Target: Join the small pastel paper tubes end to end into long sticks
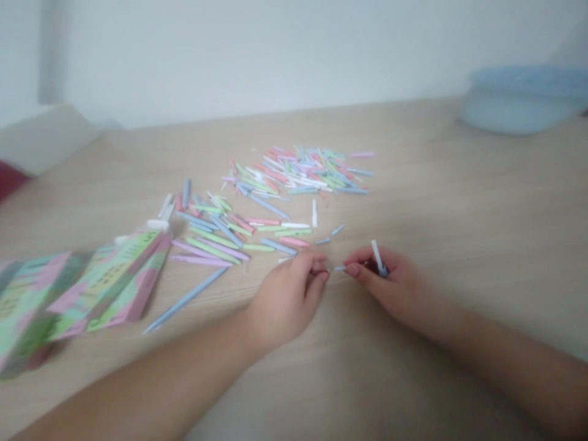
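My left hand (287, 294) is closed in a pinch over the table. What its thumb and fingertips hold is too small and blurred to name. Facing it across a short gap, my right hand (390, 278) pinches a thin light-blue pen piece (339, 268) that points left. A white pen part with a blue end (376, 252) also sticks up from the right hand's curled fingers. Just beyond the hands lies a small thin blue piece (337, 231). Loose pastel pen parts (220, 236) in blue, green, purple and pink are strewn left of and beyond my left hand.
A larger heap of pastel pen parts (303, 171) lies farther back. Patterned pink-and-green boxes (110, 282) stand at left, with a long blue pen (186, 300) beside them. A light-blue container or bag (523, 101) sits at the back right, near the wall (275, 55).
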`<state>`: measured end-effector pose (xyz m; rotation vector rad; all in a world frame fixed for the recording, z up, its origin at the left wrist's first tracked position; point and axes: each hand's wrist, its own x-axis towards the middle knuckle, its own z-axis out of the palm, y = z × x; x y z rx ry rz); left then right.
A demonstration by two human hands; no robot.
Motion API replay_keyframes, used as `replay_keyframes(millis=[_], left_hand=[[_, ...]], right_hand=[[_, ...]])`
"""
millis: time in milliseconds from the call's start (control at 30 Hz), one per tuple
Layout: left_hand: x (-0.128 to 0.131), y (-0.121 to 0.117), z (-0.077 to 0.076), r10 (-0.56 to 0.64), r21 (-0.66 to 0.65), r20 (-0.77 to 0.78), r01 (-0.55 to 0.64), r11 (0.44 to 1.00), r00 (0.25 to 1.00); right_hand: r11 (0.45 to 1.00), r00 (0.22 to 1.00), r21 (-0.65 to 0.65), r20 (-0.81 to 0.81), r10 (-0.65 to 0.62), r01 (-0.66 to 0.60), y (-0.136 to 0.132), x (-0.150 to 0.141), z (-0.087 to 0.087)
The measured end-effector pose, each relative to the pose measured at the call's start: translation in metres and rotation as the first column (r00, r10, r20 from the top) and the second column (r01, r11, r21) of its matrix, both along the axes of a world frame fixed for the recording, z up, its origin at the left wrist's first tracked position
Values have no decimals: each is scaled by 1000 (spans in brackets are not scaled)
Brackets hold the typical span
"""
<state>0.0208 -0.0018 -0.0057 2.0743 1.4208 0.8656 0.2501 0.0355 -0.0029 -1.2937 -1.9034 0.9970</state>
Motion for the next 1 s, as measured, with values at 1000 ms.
replay_keyframes(millis=[1000], left_hand=[[-5,-2,5,-135,-18,-55,134,991,989]], right_hand=[[993,993,20,-10,114,-113,-16,-10,0]])
